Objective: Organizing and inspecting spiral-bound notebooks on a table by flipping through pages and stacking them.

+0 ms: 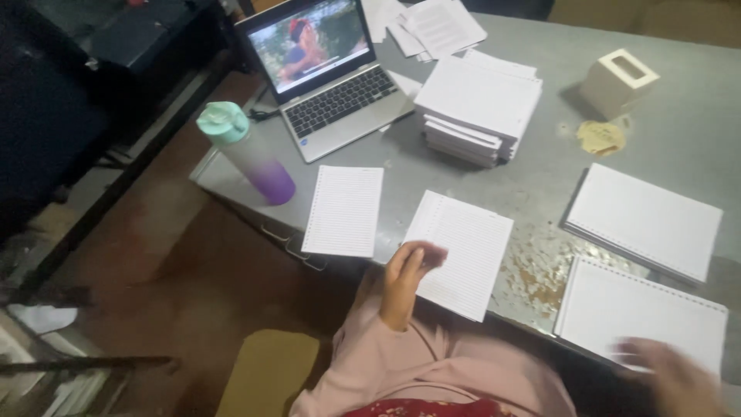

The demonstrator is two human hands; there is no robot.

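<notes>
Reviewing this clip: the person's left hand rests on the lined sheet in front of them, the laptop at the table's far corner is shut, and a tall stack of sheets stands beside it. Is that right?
Not quite. The head view shows the laptop open, its screen lit with a video. The rest holds: the left hand rests on the lined sheet, and the stack of sheets stands beside the laptop.

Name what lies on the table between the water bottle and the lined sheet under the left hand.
Another lined sheet lies flat between them, in the head view.

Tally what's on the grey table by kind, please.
Laptop: 1
Bottle: 1
Small box: 1
Punched paper stacks or sheets lying near the hands: 4
Tall paper pile: 1
Loose printed sheets: 1 cluster
Total: 9
</notes>
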